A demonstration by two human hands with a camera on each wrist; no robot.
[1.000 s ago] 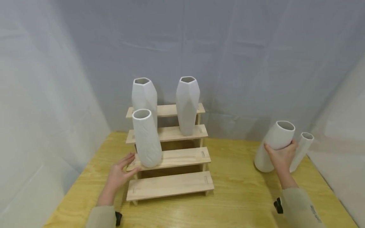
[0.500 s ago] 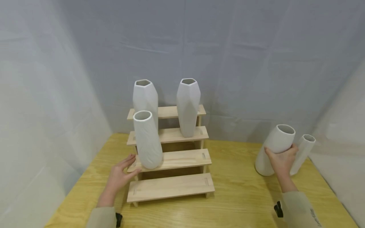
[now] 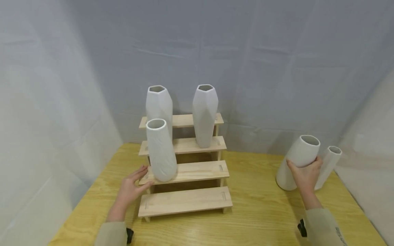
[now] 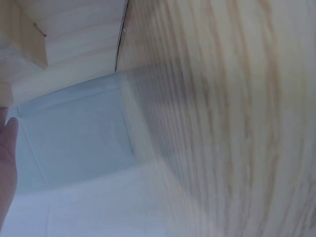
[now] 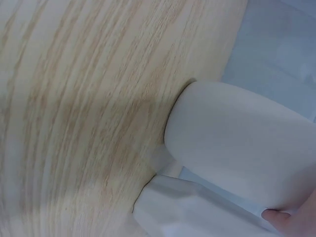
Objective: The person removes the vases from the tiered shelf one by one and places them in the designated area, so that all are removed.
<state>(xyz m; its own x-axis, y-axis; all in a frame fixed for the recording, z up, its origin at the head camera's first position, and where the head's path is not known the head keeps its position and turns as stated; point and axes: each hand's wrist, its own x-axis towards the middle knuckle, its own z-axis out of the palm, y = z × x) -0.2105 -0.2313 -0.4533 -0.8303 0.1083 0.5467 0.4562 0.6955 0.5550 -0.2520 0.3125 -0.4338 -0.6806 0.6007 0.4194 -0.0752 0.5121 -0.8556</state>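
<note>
My right hand [image 3: 306,176] grips a smooth white vase [image 3: 297,164] around its upper half, thumb on its left side. In the right wrist view, the base of this vase [image 5: 232,138] sits on the wooden table. My left hand [image 3: 130,188] rests at the left end of a four-step wooden display stand [image 3: 200,171], its fingers and thumb extended along the second-lowest step. On that step, right by these fingers, stands a white vase with a leafy relief [image 3: 161,153]. In the left wrist view, fingertips [image 4: 9,133] show at the stand's wood.
A narrow faceted white vase [image 3: 327,167] stands close behind the right hand. Two faceted white vases stand higher on the stand, one at the left [image 3: 159,104] and one at the right [image 3: 204,116]. Grey-white sheeting [image 3: 246,68] encloses the wooden table [image 3: 252,205].
The head view has shifted slightly. Both hands and the vases keep about the same places relative to the table and stand.
</note>
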